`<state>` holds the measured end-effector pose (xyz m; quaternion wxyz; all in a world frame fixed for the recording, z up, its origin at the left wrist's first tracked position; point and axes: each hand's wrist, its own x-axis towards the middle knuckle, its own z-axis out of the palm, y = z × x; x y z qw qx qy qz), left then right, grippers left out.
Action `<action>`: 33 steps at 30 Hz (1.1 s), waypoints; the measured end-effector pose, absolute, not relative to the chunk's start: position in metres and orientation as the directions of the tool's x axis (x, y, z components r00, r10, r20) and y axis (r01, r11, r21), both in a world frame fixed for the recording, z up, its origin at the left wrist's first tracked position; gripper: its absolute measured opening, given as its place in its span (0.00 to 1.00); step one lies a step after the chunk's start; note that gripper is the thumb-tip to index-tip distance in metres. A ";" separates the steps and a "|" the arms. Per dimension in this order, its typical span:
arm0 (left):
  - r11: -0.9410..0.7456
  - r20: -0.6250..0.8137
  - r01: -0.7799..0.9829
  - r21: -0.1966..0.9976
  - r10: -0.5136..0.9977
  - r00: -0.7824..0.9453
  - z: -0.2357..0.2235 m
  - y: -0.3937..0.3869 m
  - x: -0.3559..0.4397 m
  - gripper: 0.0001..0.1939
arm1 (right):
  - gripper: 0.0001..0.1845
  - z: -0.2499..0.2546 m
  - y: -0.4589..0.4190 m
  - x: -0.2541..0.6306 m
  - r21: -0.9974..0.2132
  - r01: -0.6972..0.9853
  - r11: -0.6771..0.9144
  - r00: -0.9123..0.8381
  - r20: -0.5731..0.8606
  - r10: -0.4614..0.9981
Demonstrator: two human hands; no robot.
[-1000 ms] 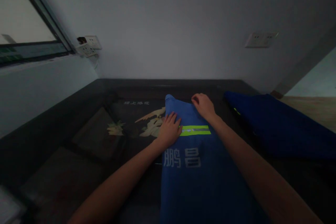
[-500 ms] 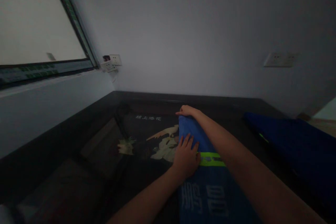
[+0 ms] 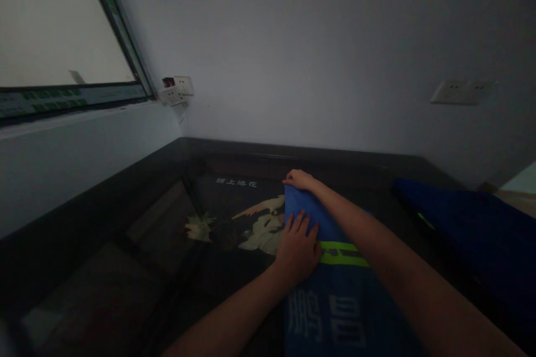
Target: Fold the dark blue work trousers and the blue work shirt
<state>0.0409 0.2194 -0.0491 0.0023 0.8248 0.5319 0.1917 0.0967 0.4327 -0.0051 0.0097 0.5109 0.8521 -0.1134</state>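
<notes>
A blue garment (image 3: 324, 284), which looks like a vest, lies on the dark glossy tabletop (image 3: 234, 295). It has a yellow-green reflective stripe and large pale lettering. My left hand (image 3: 298, 245) rests flat on the cloth beside the stripe, fingers spread. At the garment's far left corner, my right hand (image 3: 298, 178) pinches the edge between thumb and fingers. My right forearm crosses over the cloth and hides part of its right side.
Another dark blue cloth (image 3: 469, 223) with a yellow-green strip lies at the right. The tabletop bears a flower-and-bird picture (image 3: 263, 231). A wall (image 3: 301, 67) stands behind, with sockets (image 3: 460, 92) on it. A window (image 3: 62, 28) is at the left.
The view has tilted and shifted slightly. Both hands stay at the same places on the garment; a little more cloth shows right of my right forearm.
</notes>
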 end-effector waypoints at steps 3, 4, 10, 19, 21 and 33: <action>-0.430 0.320 0.876 0.221 0.880 0.351 -0.049 0.219 0.041 0.23 | 0.19 -0.014 0.430 0.100 -0.194 0.877 0.440 -0.459 -0.062 0.886; -0.419 0.318 0.879 0.228 0.885 0.339 -0.050 0.218 0.041 0.23 | 0.20 -0.017 0.428 0.100 -0.195 0.878 0.437 -0.453 -0.041 0.891; -0.326 0.264 0.905 0.275 0.930 0.255 -0.054 0.218 0.043 0.27 | 0.20 -0.034 0.420 0.098 -0.175 0.879 0.444 -0.435 0.089 0.896; -0.317 0.211 0.905 0.283 0.941 0.264 -0.051 0.219 0.042 0.27 | 0.16 -0.047 0.417 0.100 -0.189 0.848 0.495 -0.449 0.239 0.861; -0.321 0.201 0.906 0.277 0.941 0.272 -0.051 0.220 0.041 0.27 | 0.16 -0.044 0.418 0.101 -0.207 0.841 0.501 -0.438 0.283 0.853; -0.302 0.086 0.875 0.378 0.953 0.292 -0.037 0.231 0.037 0.24 | 0.18 -0.035 0.360 0.161 -0.265 0.719 0.643 -0.519 0.409 0.750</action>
